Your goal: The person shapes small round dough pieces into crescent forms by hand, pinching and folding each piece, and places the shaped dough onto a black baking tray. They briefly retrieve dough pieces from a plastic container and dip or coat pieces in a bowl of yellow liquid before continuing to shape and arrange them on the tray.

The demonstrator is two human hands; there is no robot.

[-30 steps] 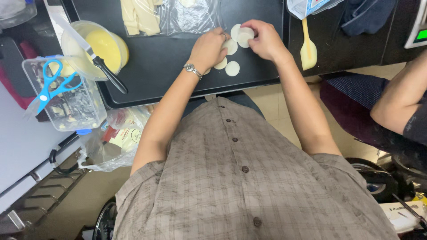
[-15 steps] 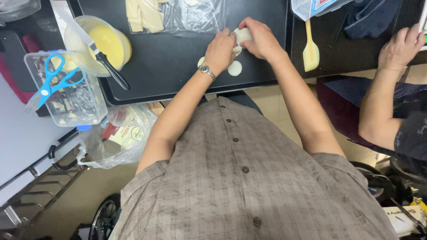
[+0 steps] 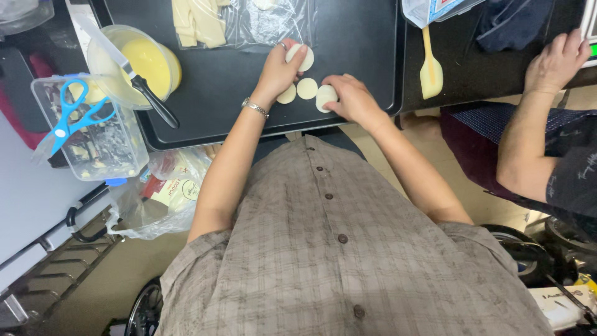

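Small pale dough discs lie on a black tray (image 3: 249,118). My left hand (image 3: 277,68), with a metal watch on the wrist, holds one disc (image 3: 305,58) between thumb and fingers just above the tray. My right hand (image 3: 351,96) presses its fingers on another disc (image 3: 326,96) at the tray's near edge. Two more discs, one (image 3: 306,88) in the middle and one (image 3: 287,94) partly under my left palm, lie between the hands.
A yellow bowl (image 3: 149,62) with a black-handled knife (image 3: 152,99) sits left on the tray. A clear box with blue scissors (image 3: 71,115) stands further left. A plastic bag of dough sheets (image 3: 205,22) lies at the back. A yellow spatula (image 3: 430,71) and another person's hand (image 3: 556,62) are on the right.
My hands have separated and come nearer the tray's front edge. The left now holds one disc, the right has come down onto another. The view has shifted.
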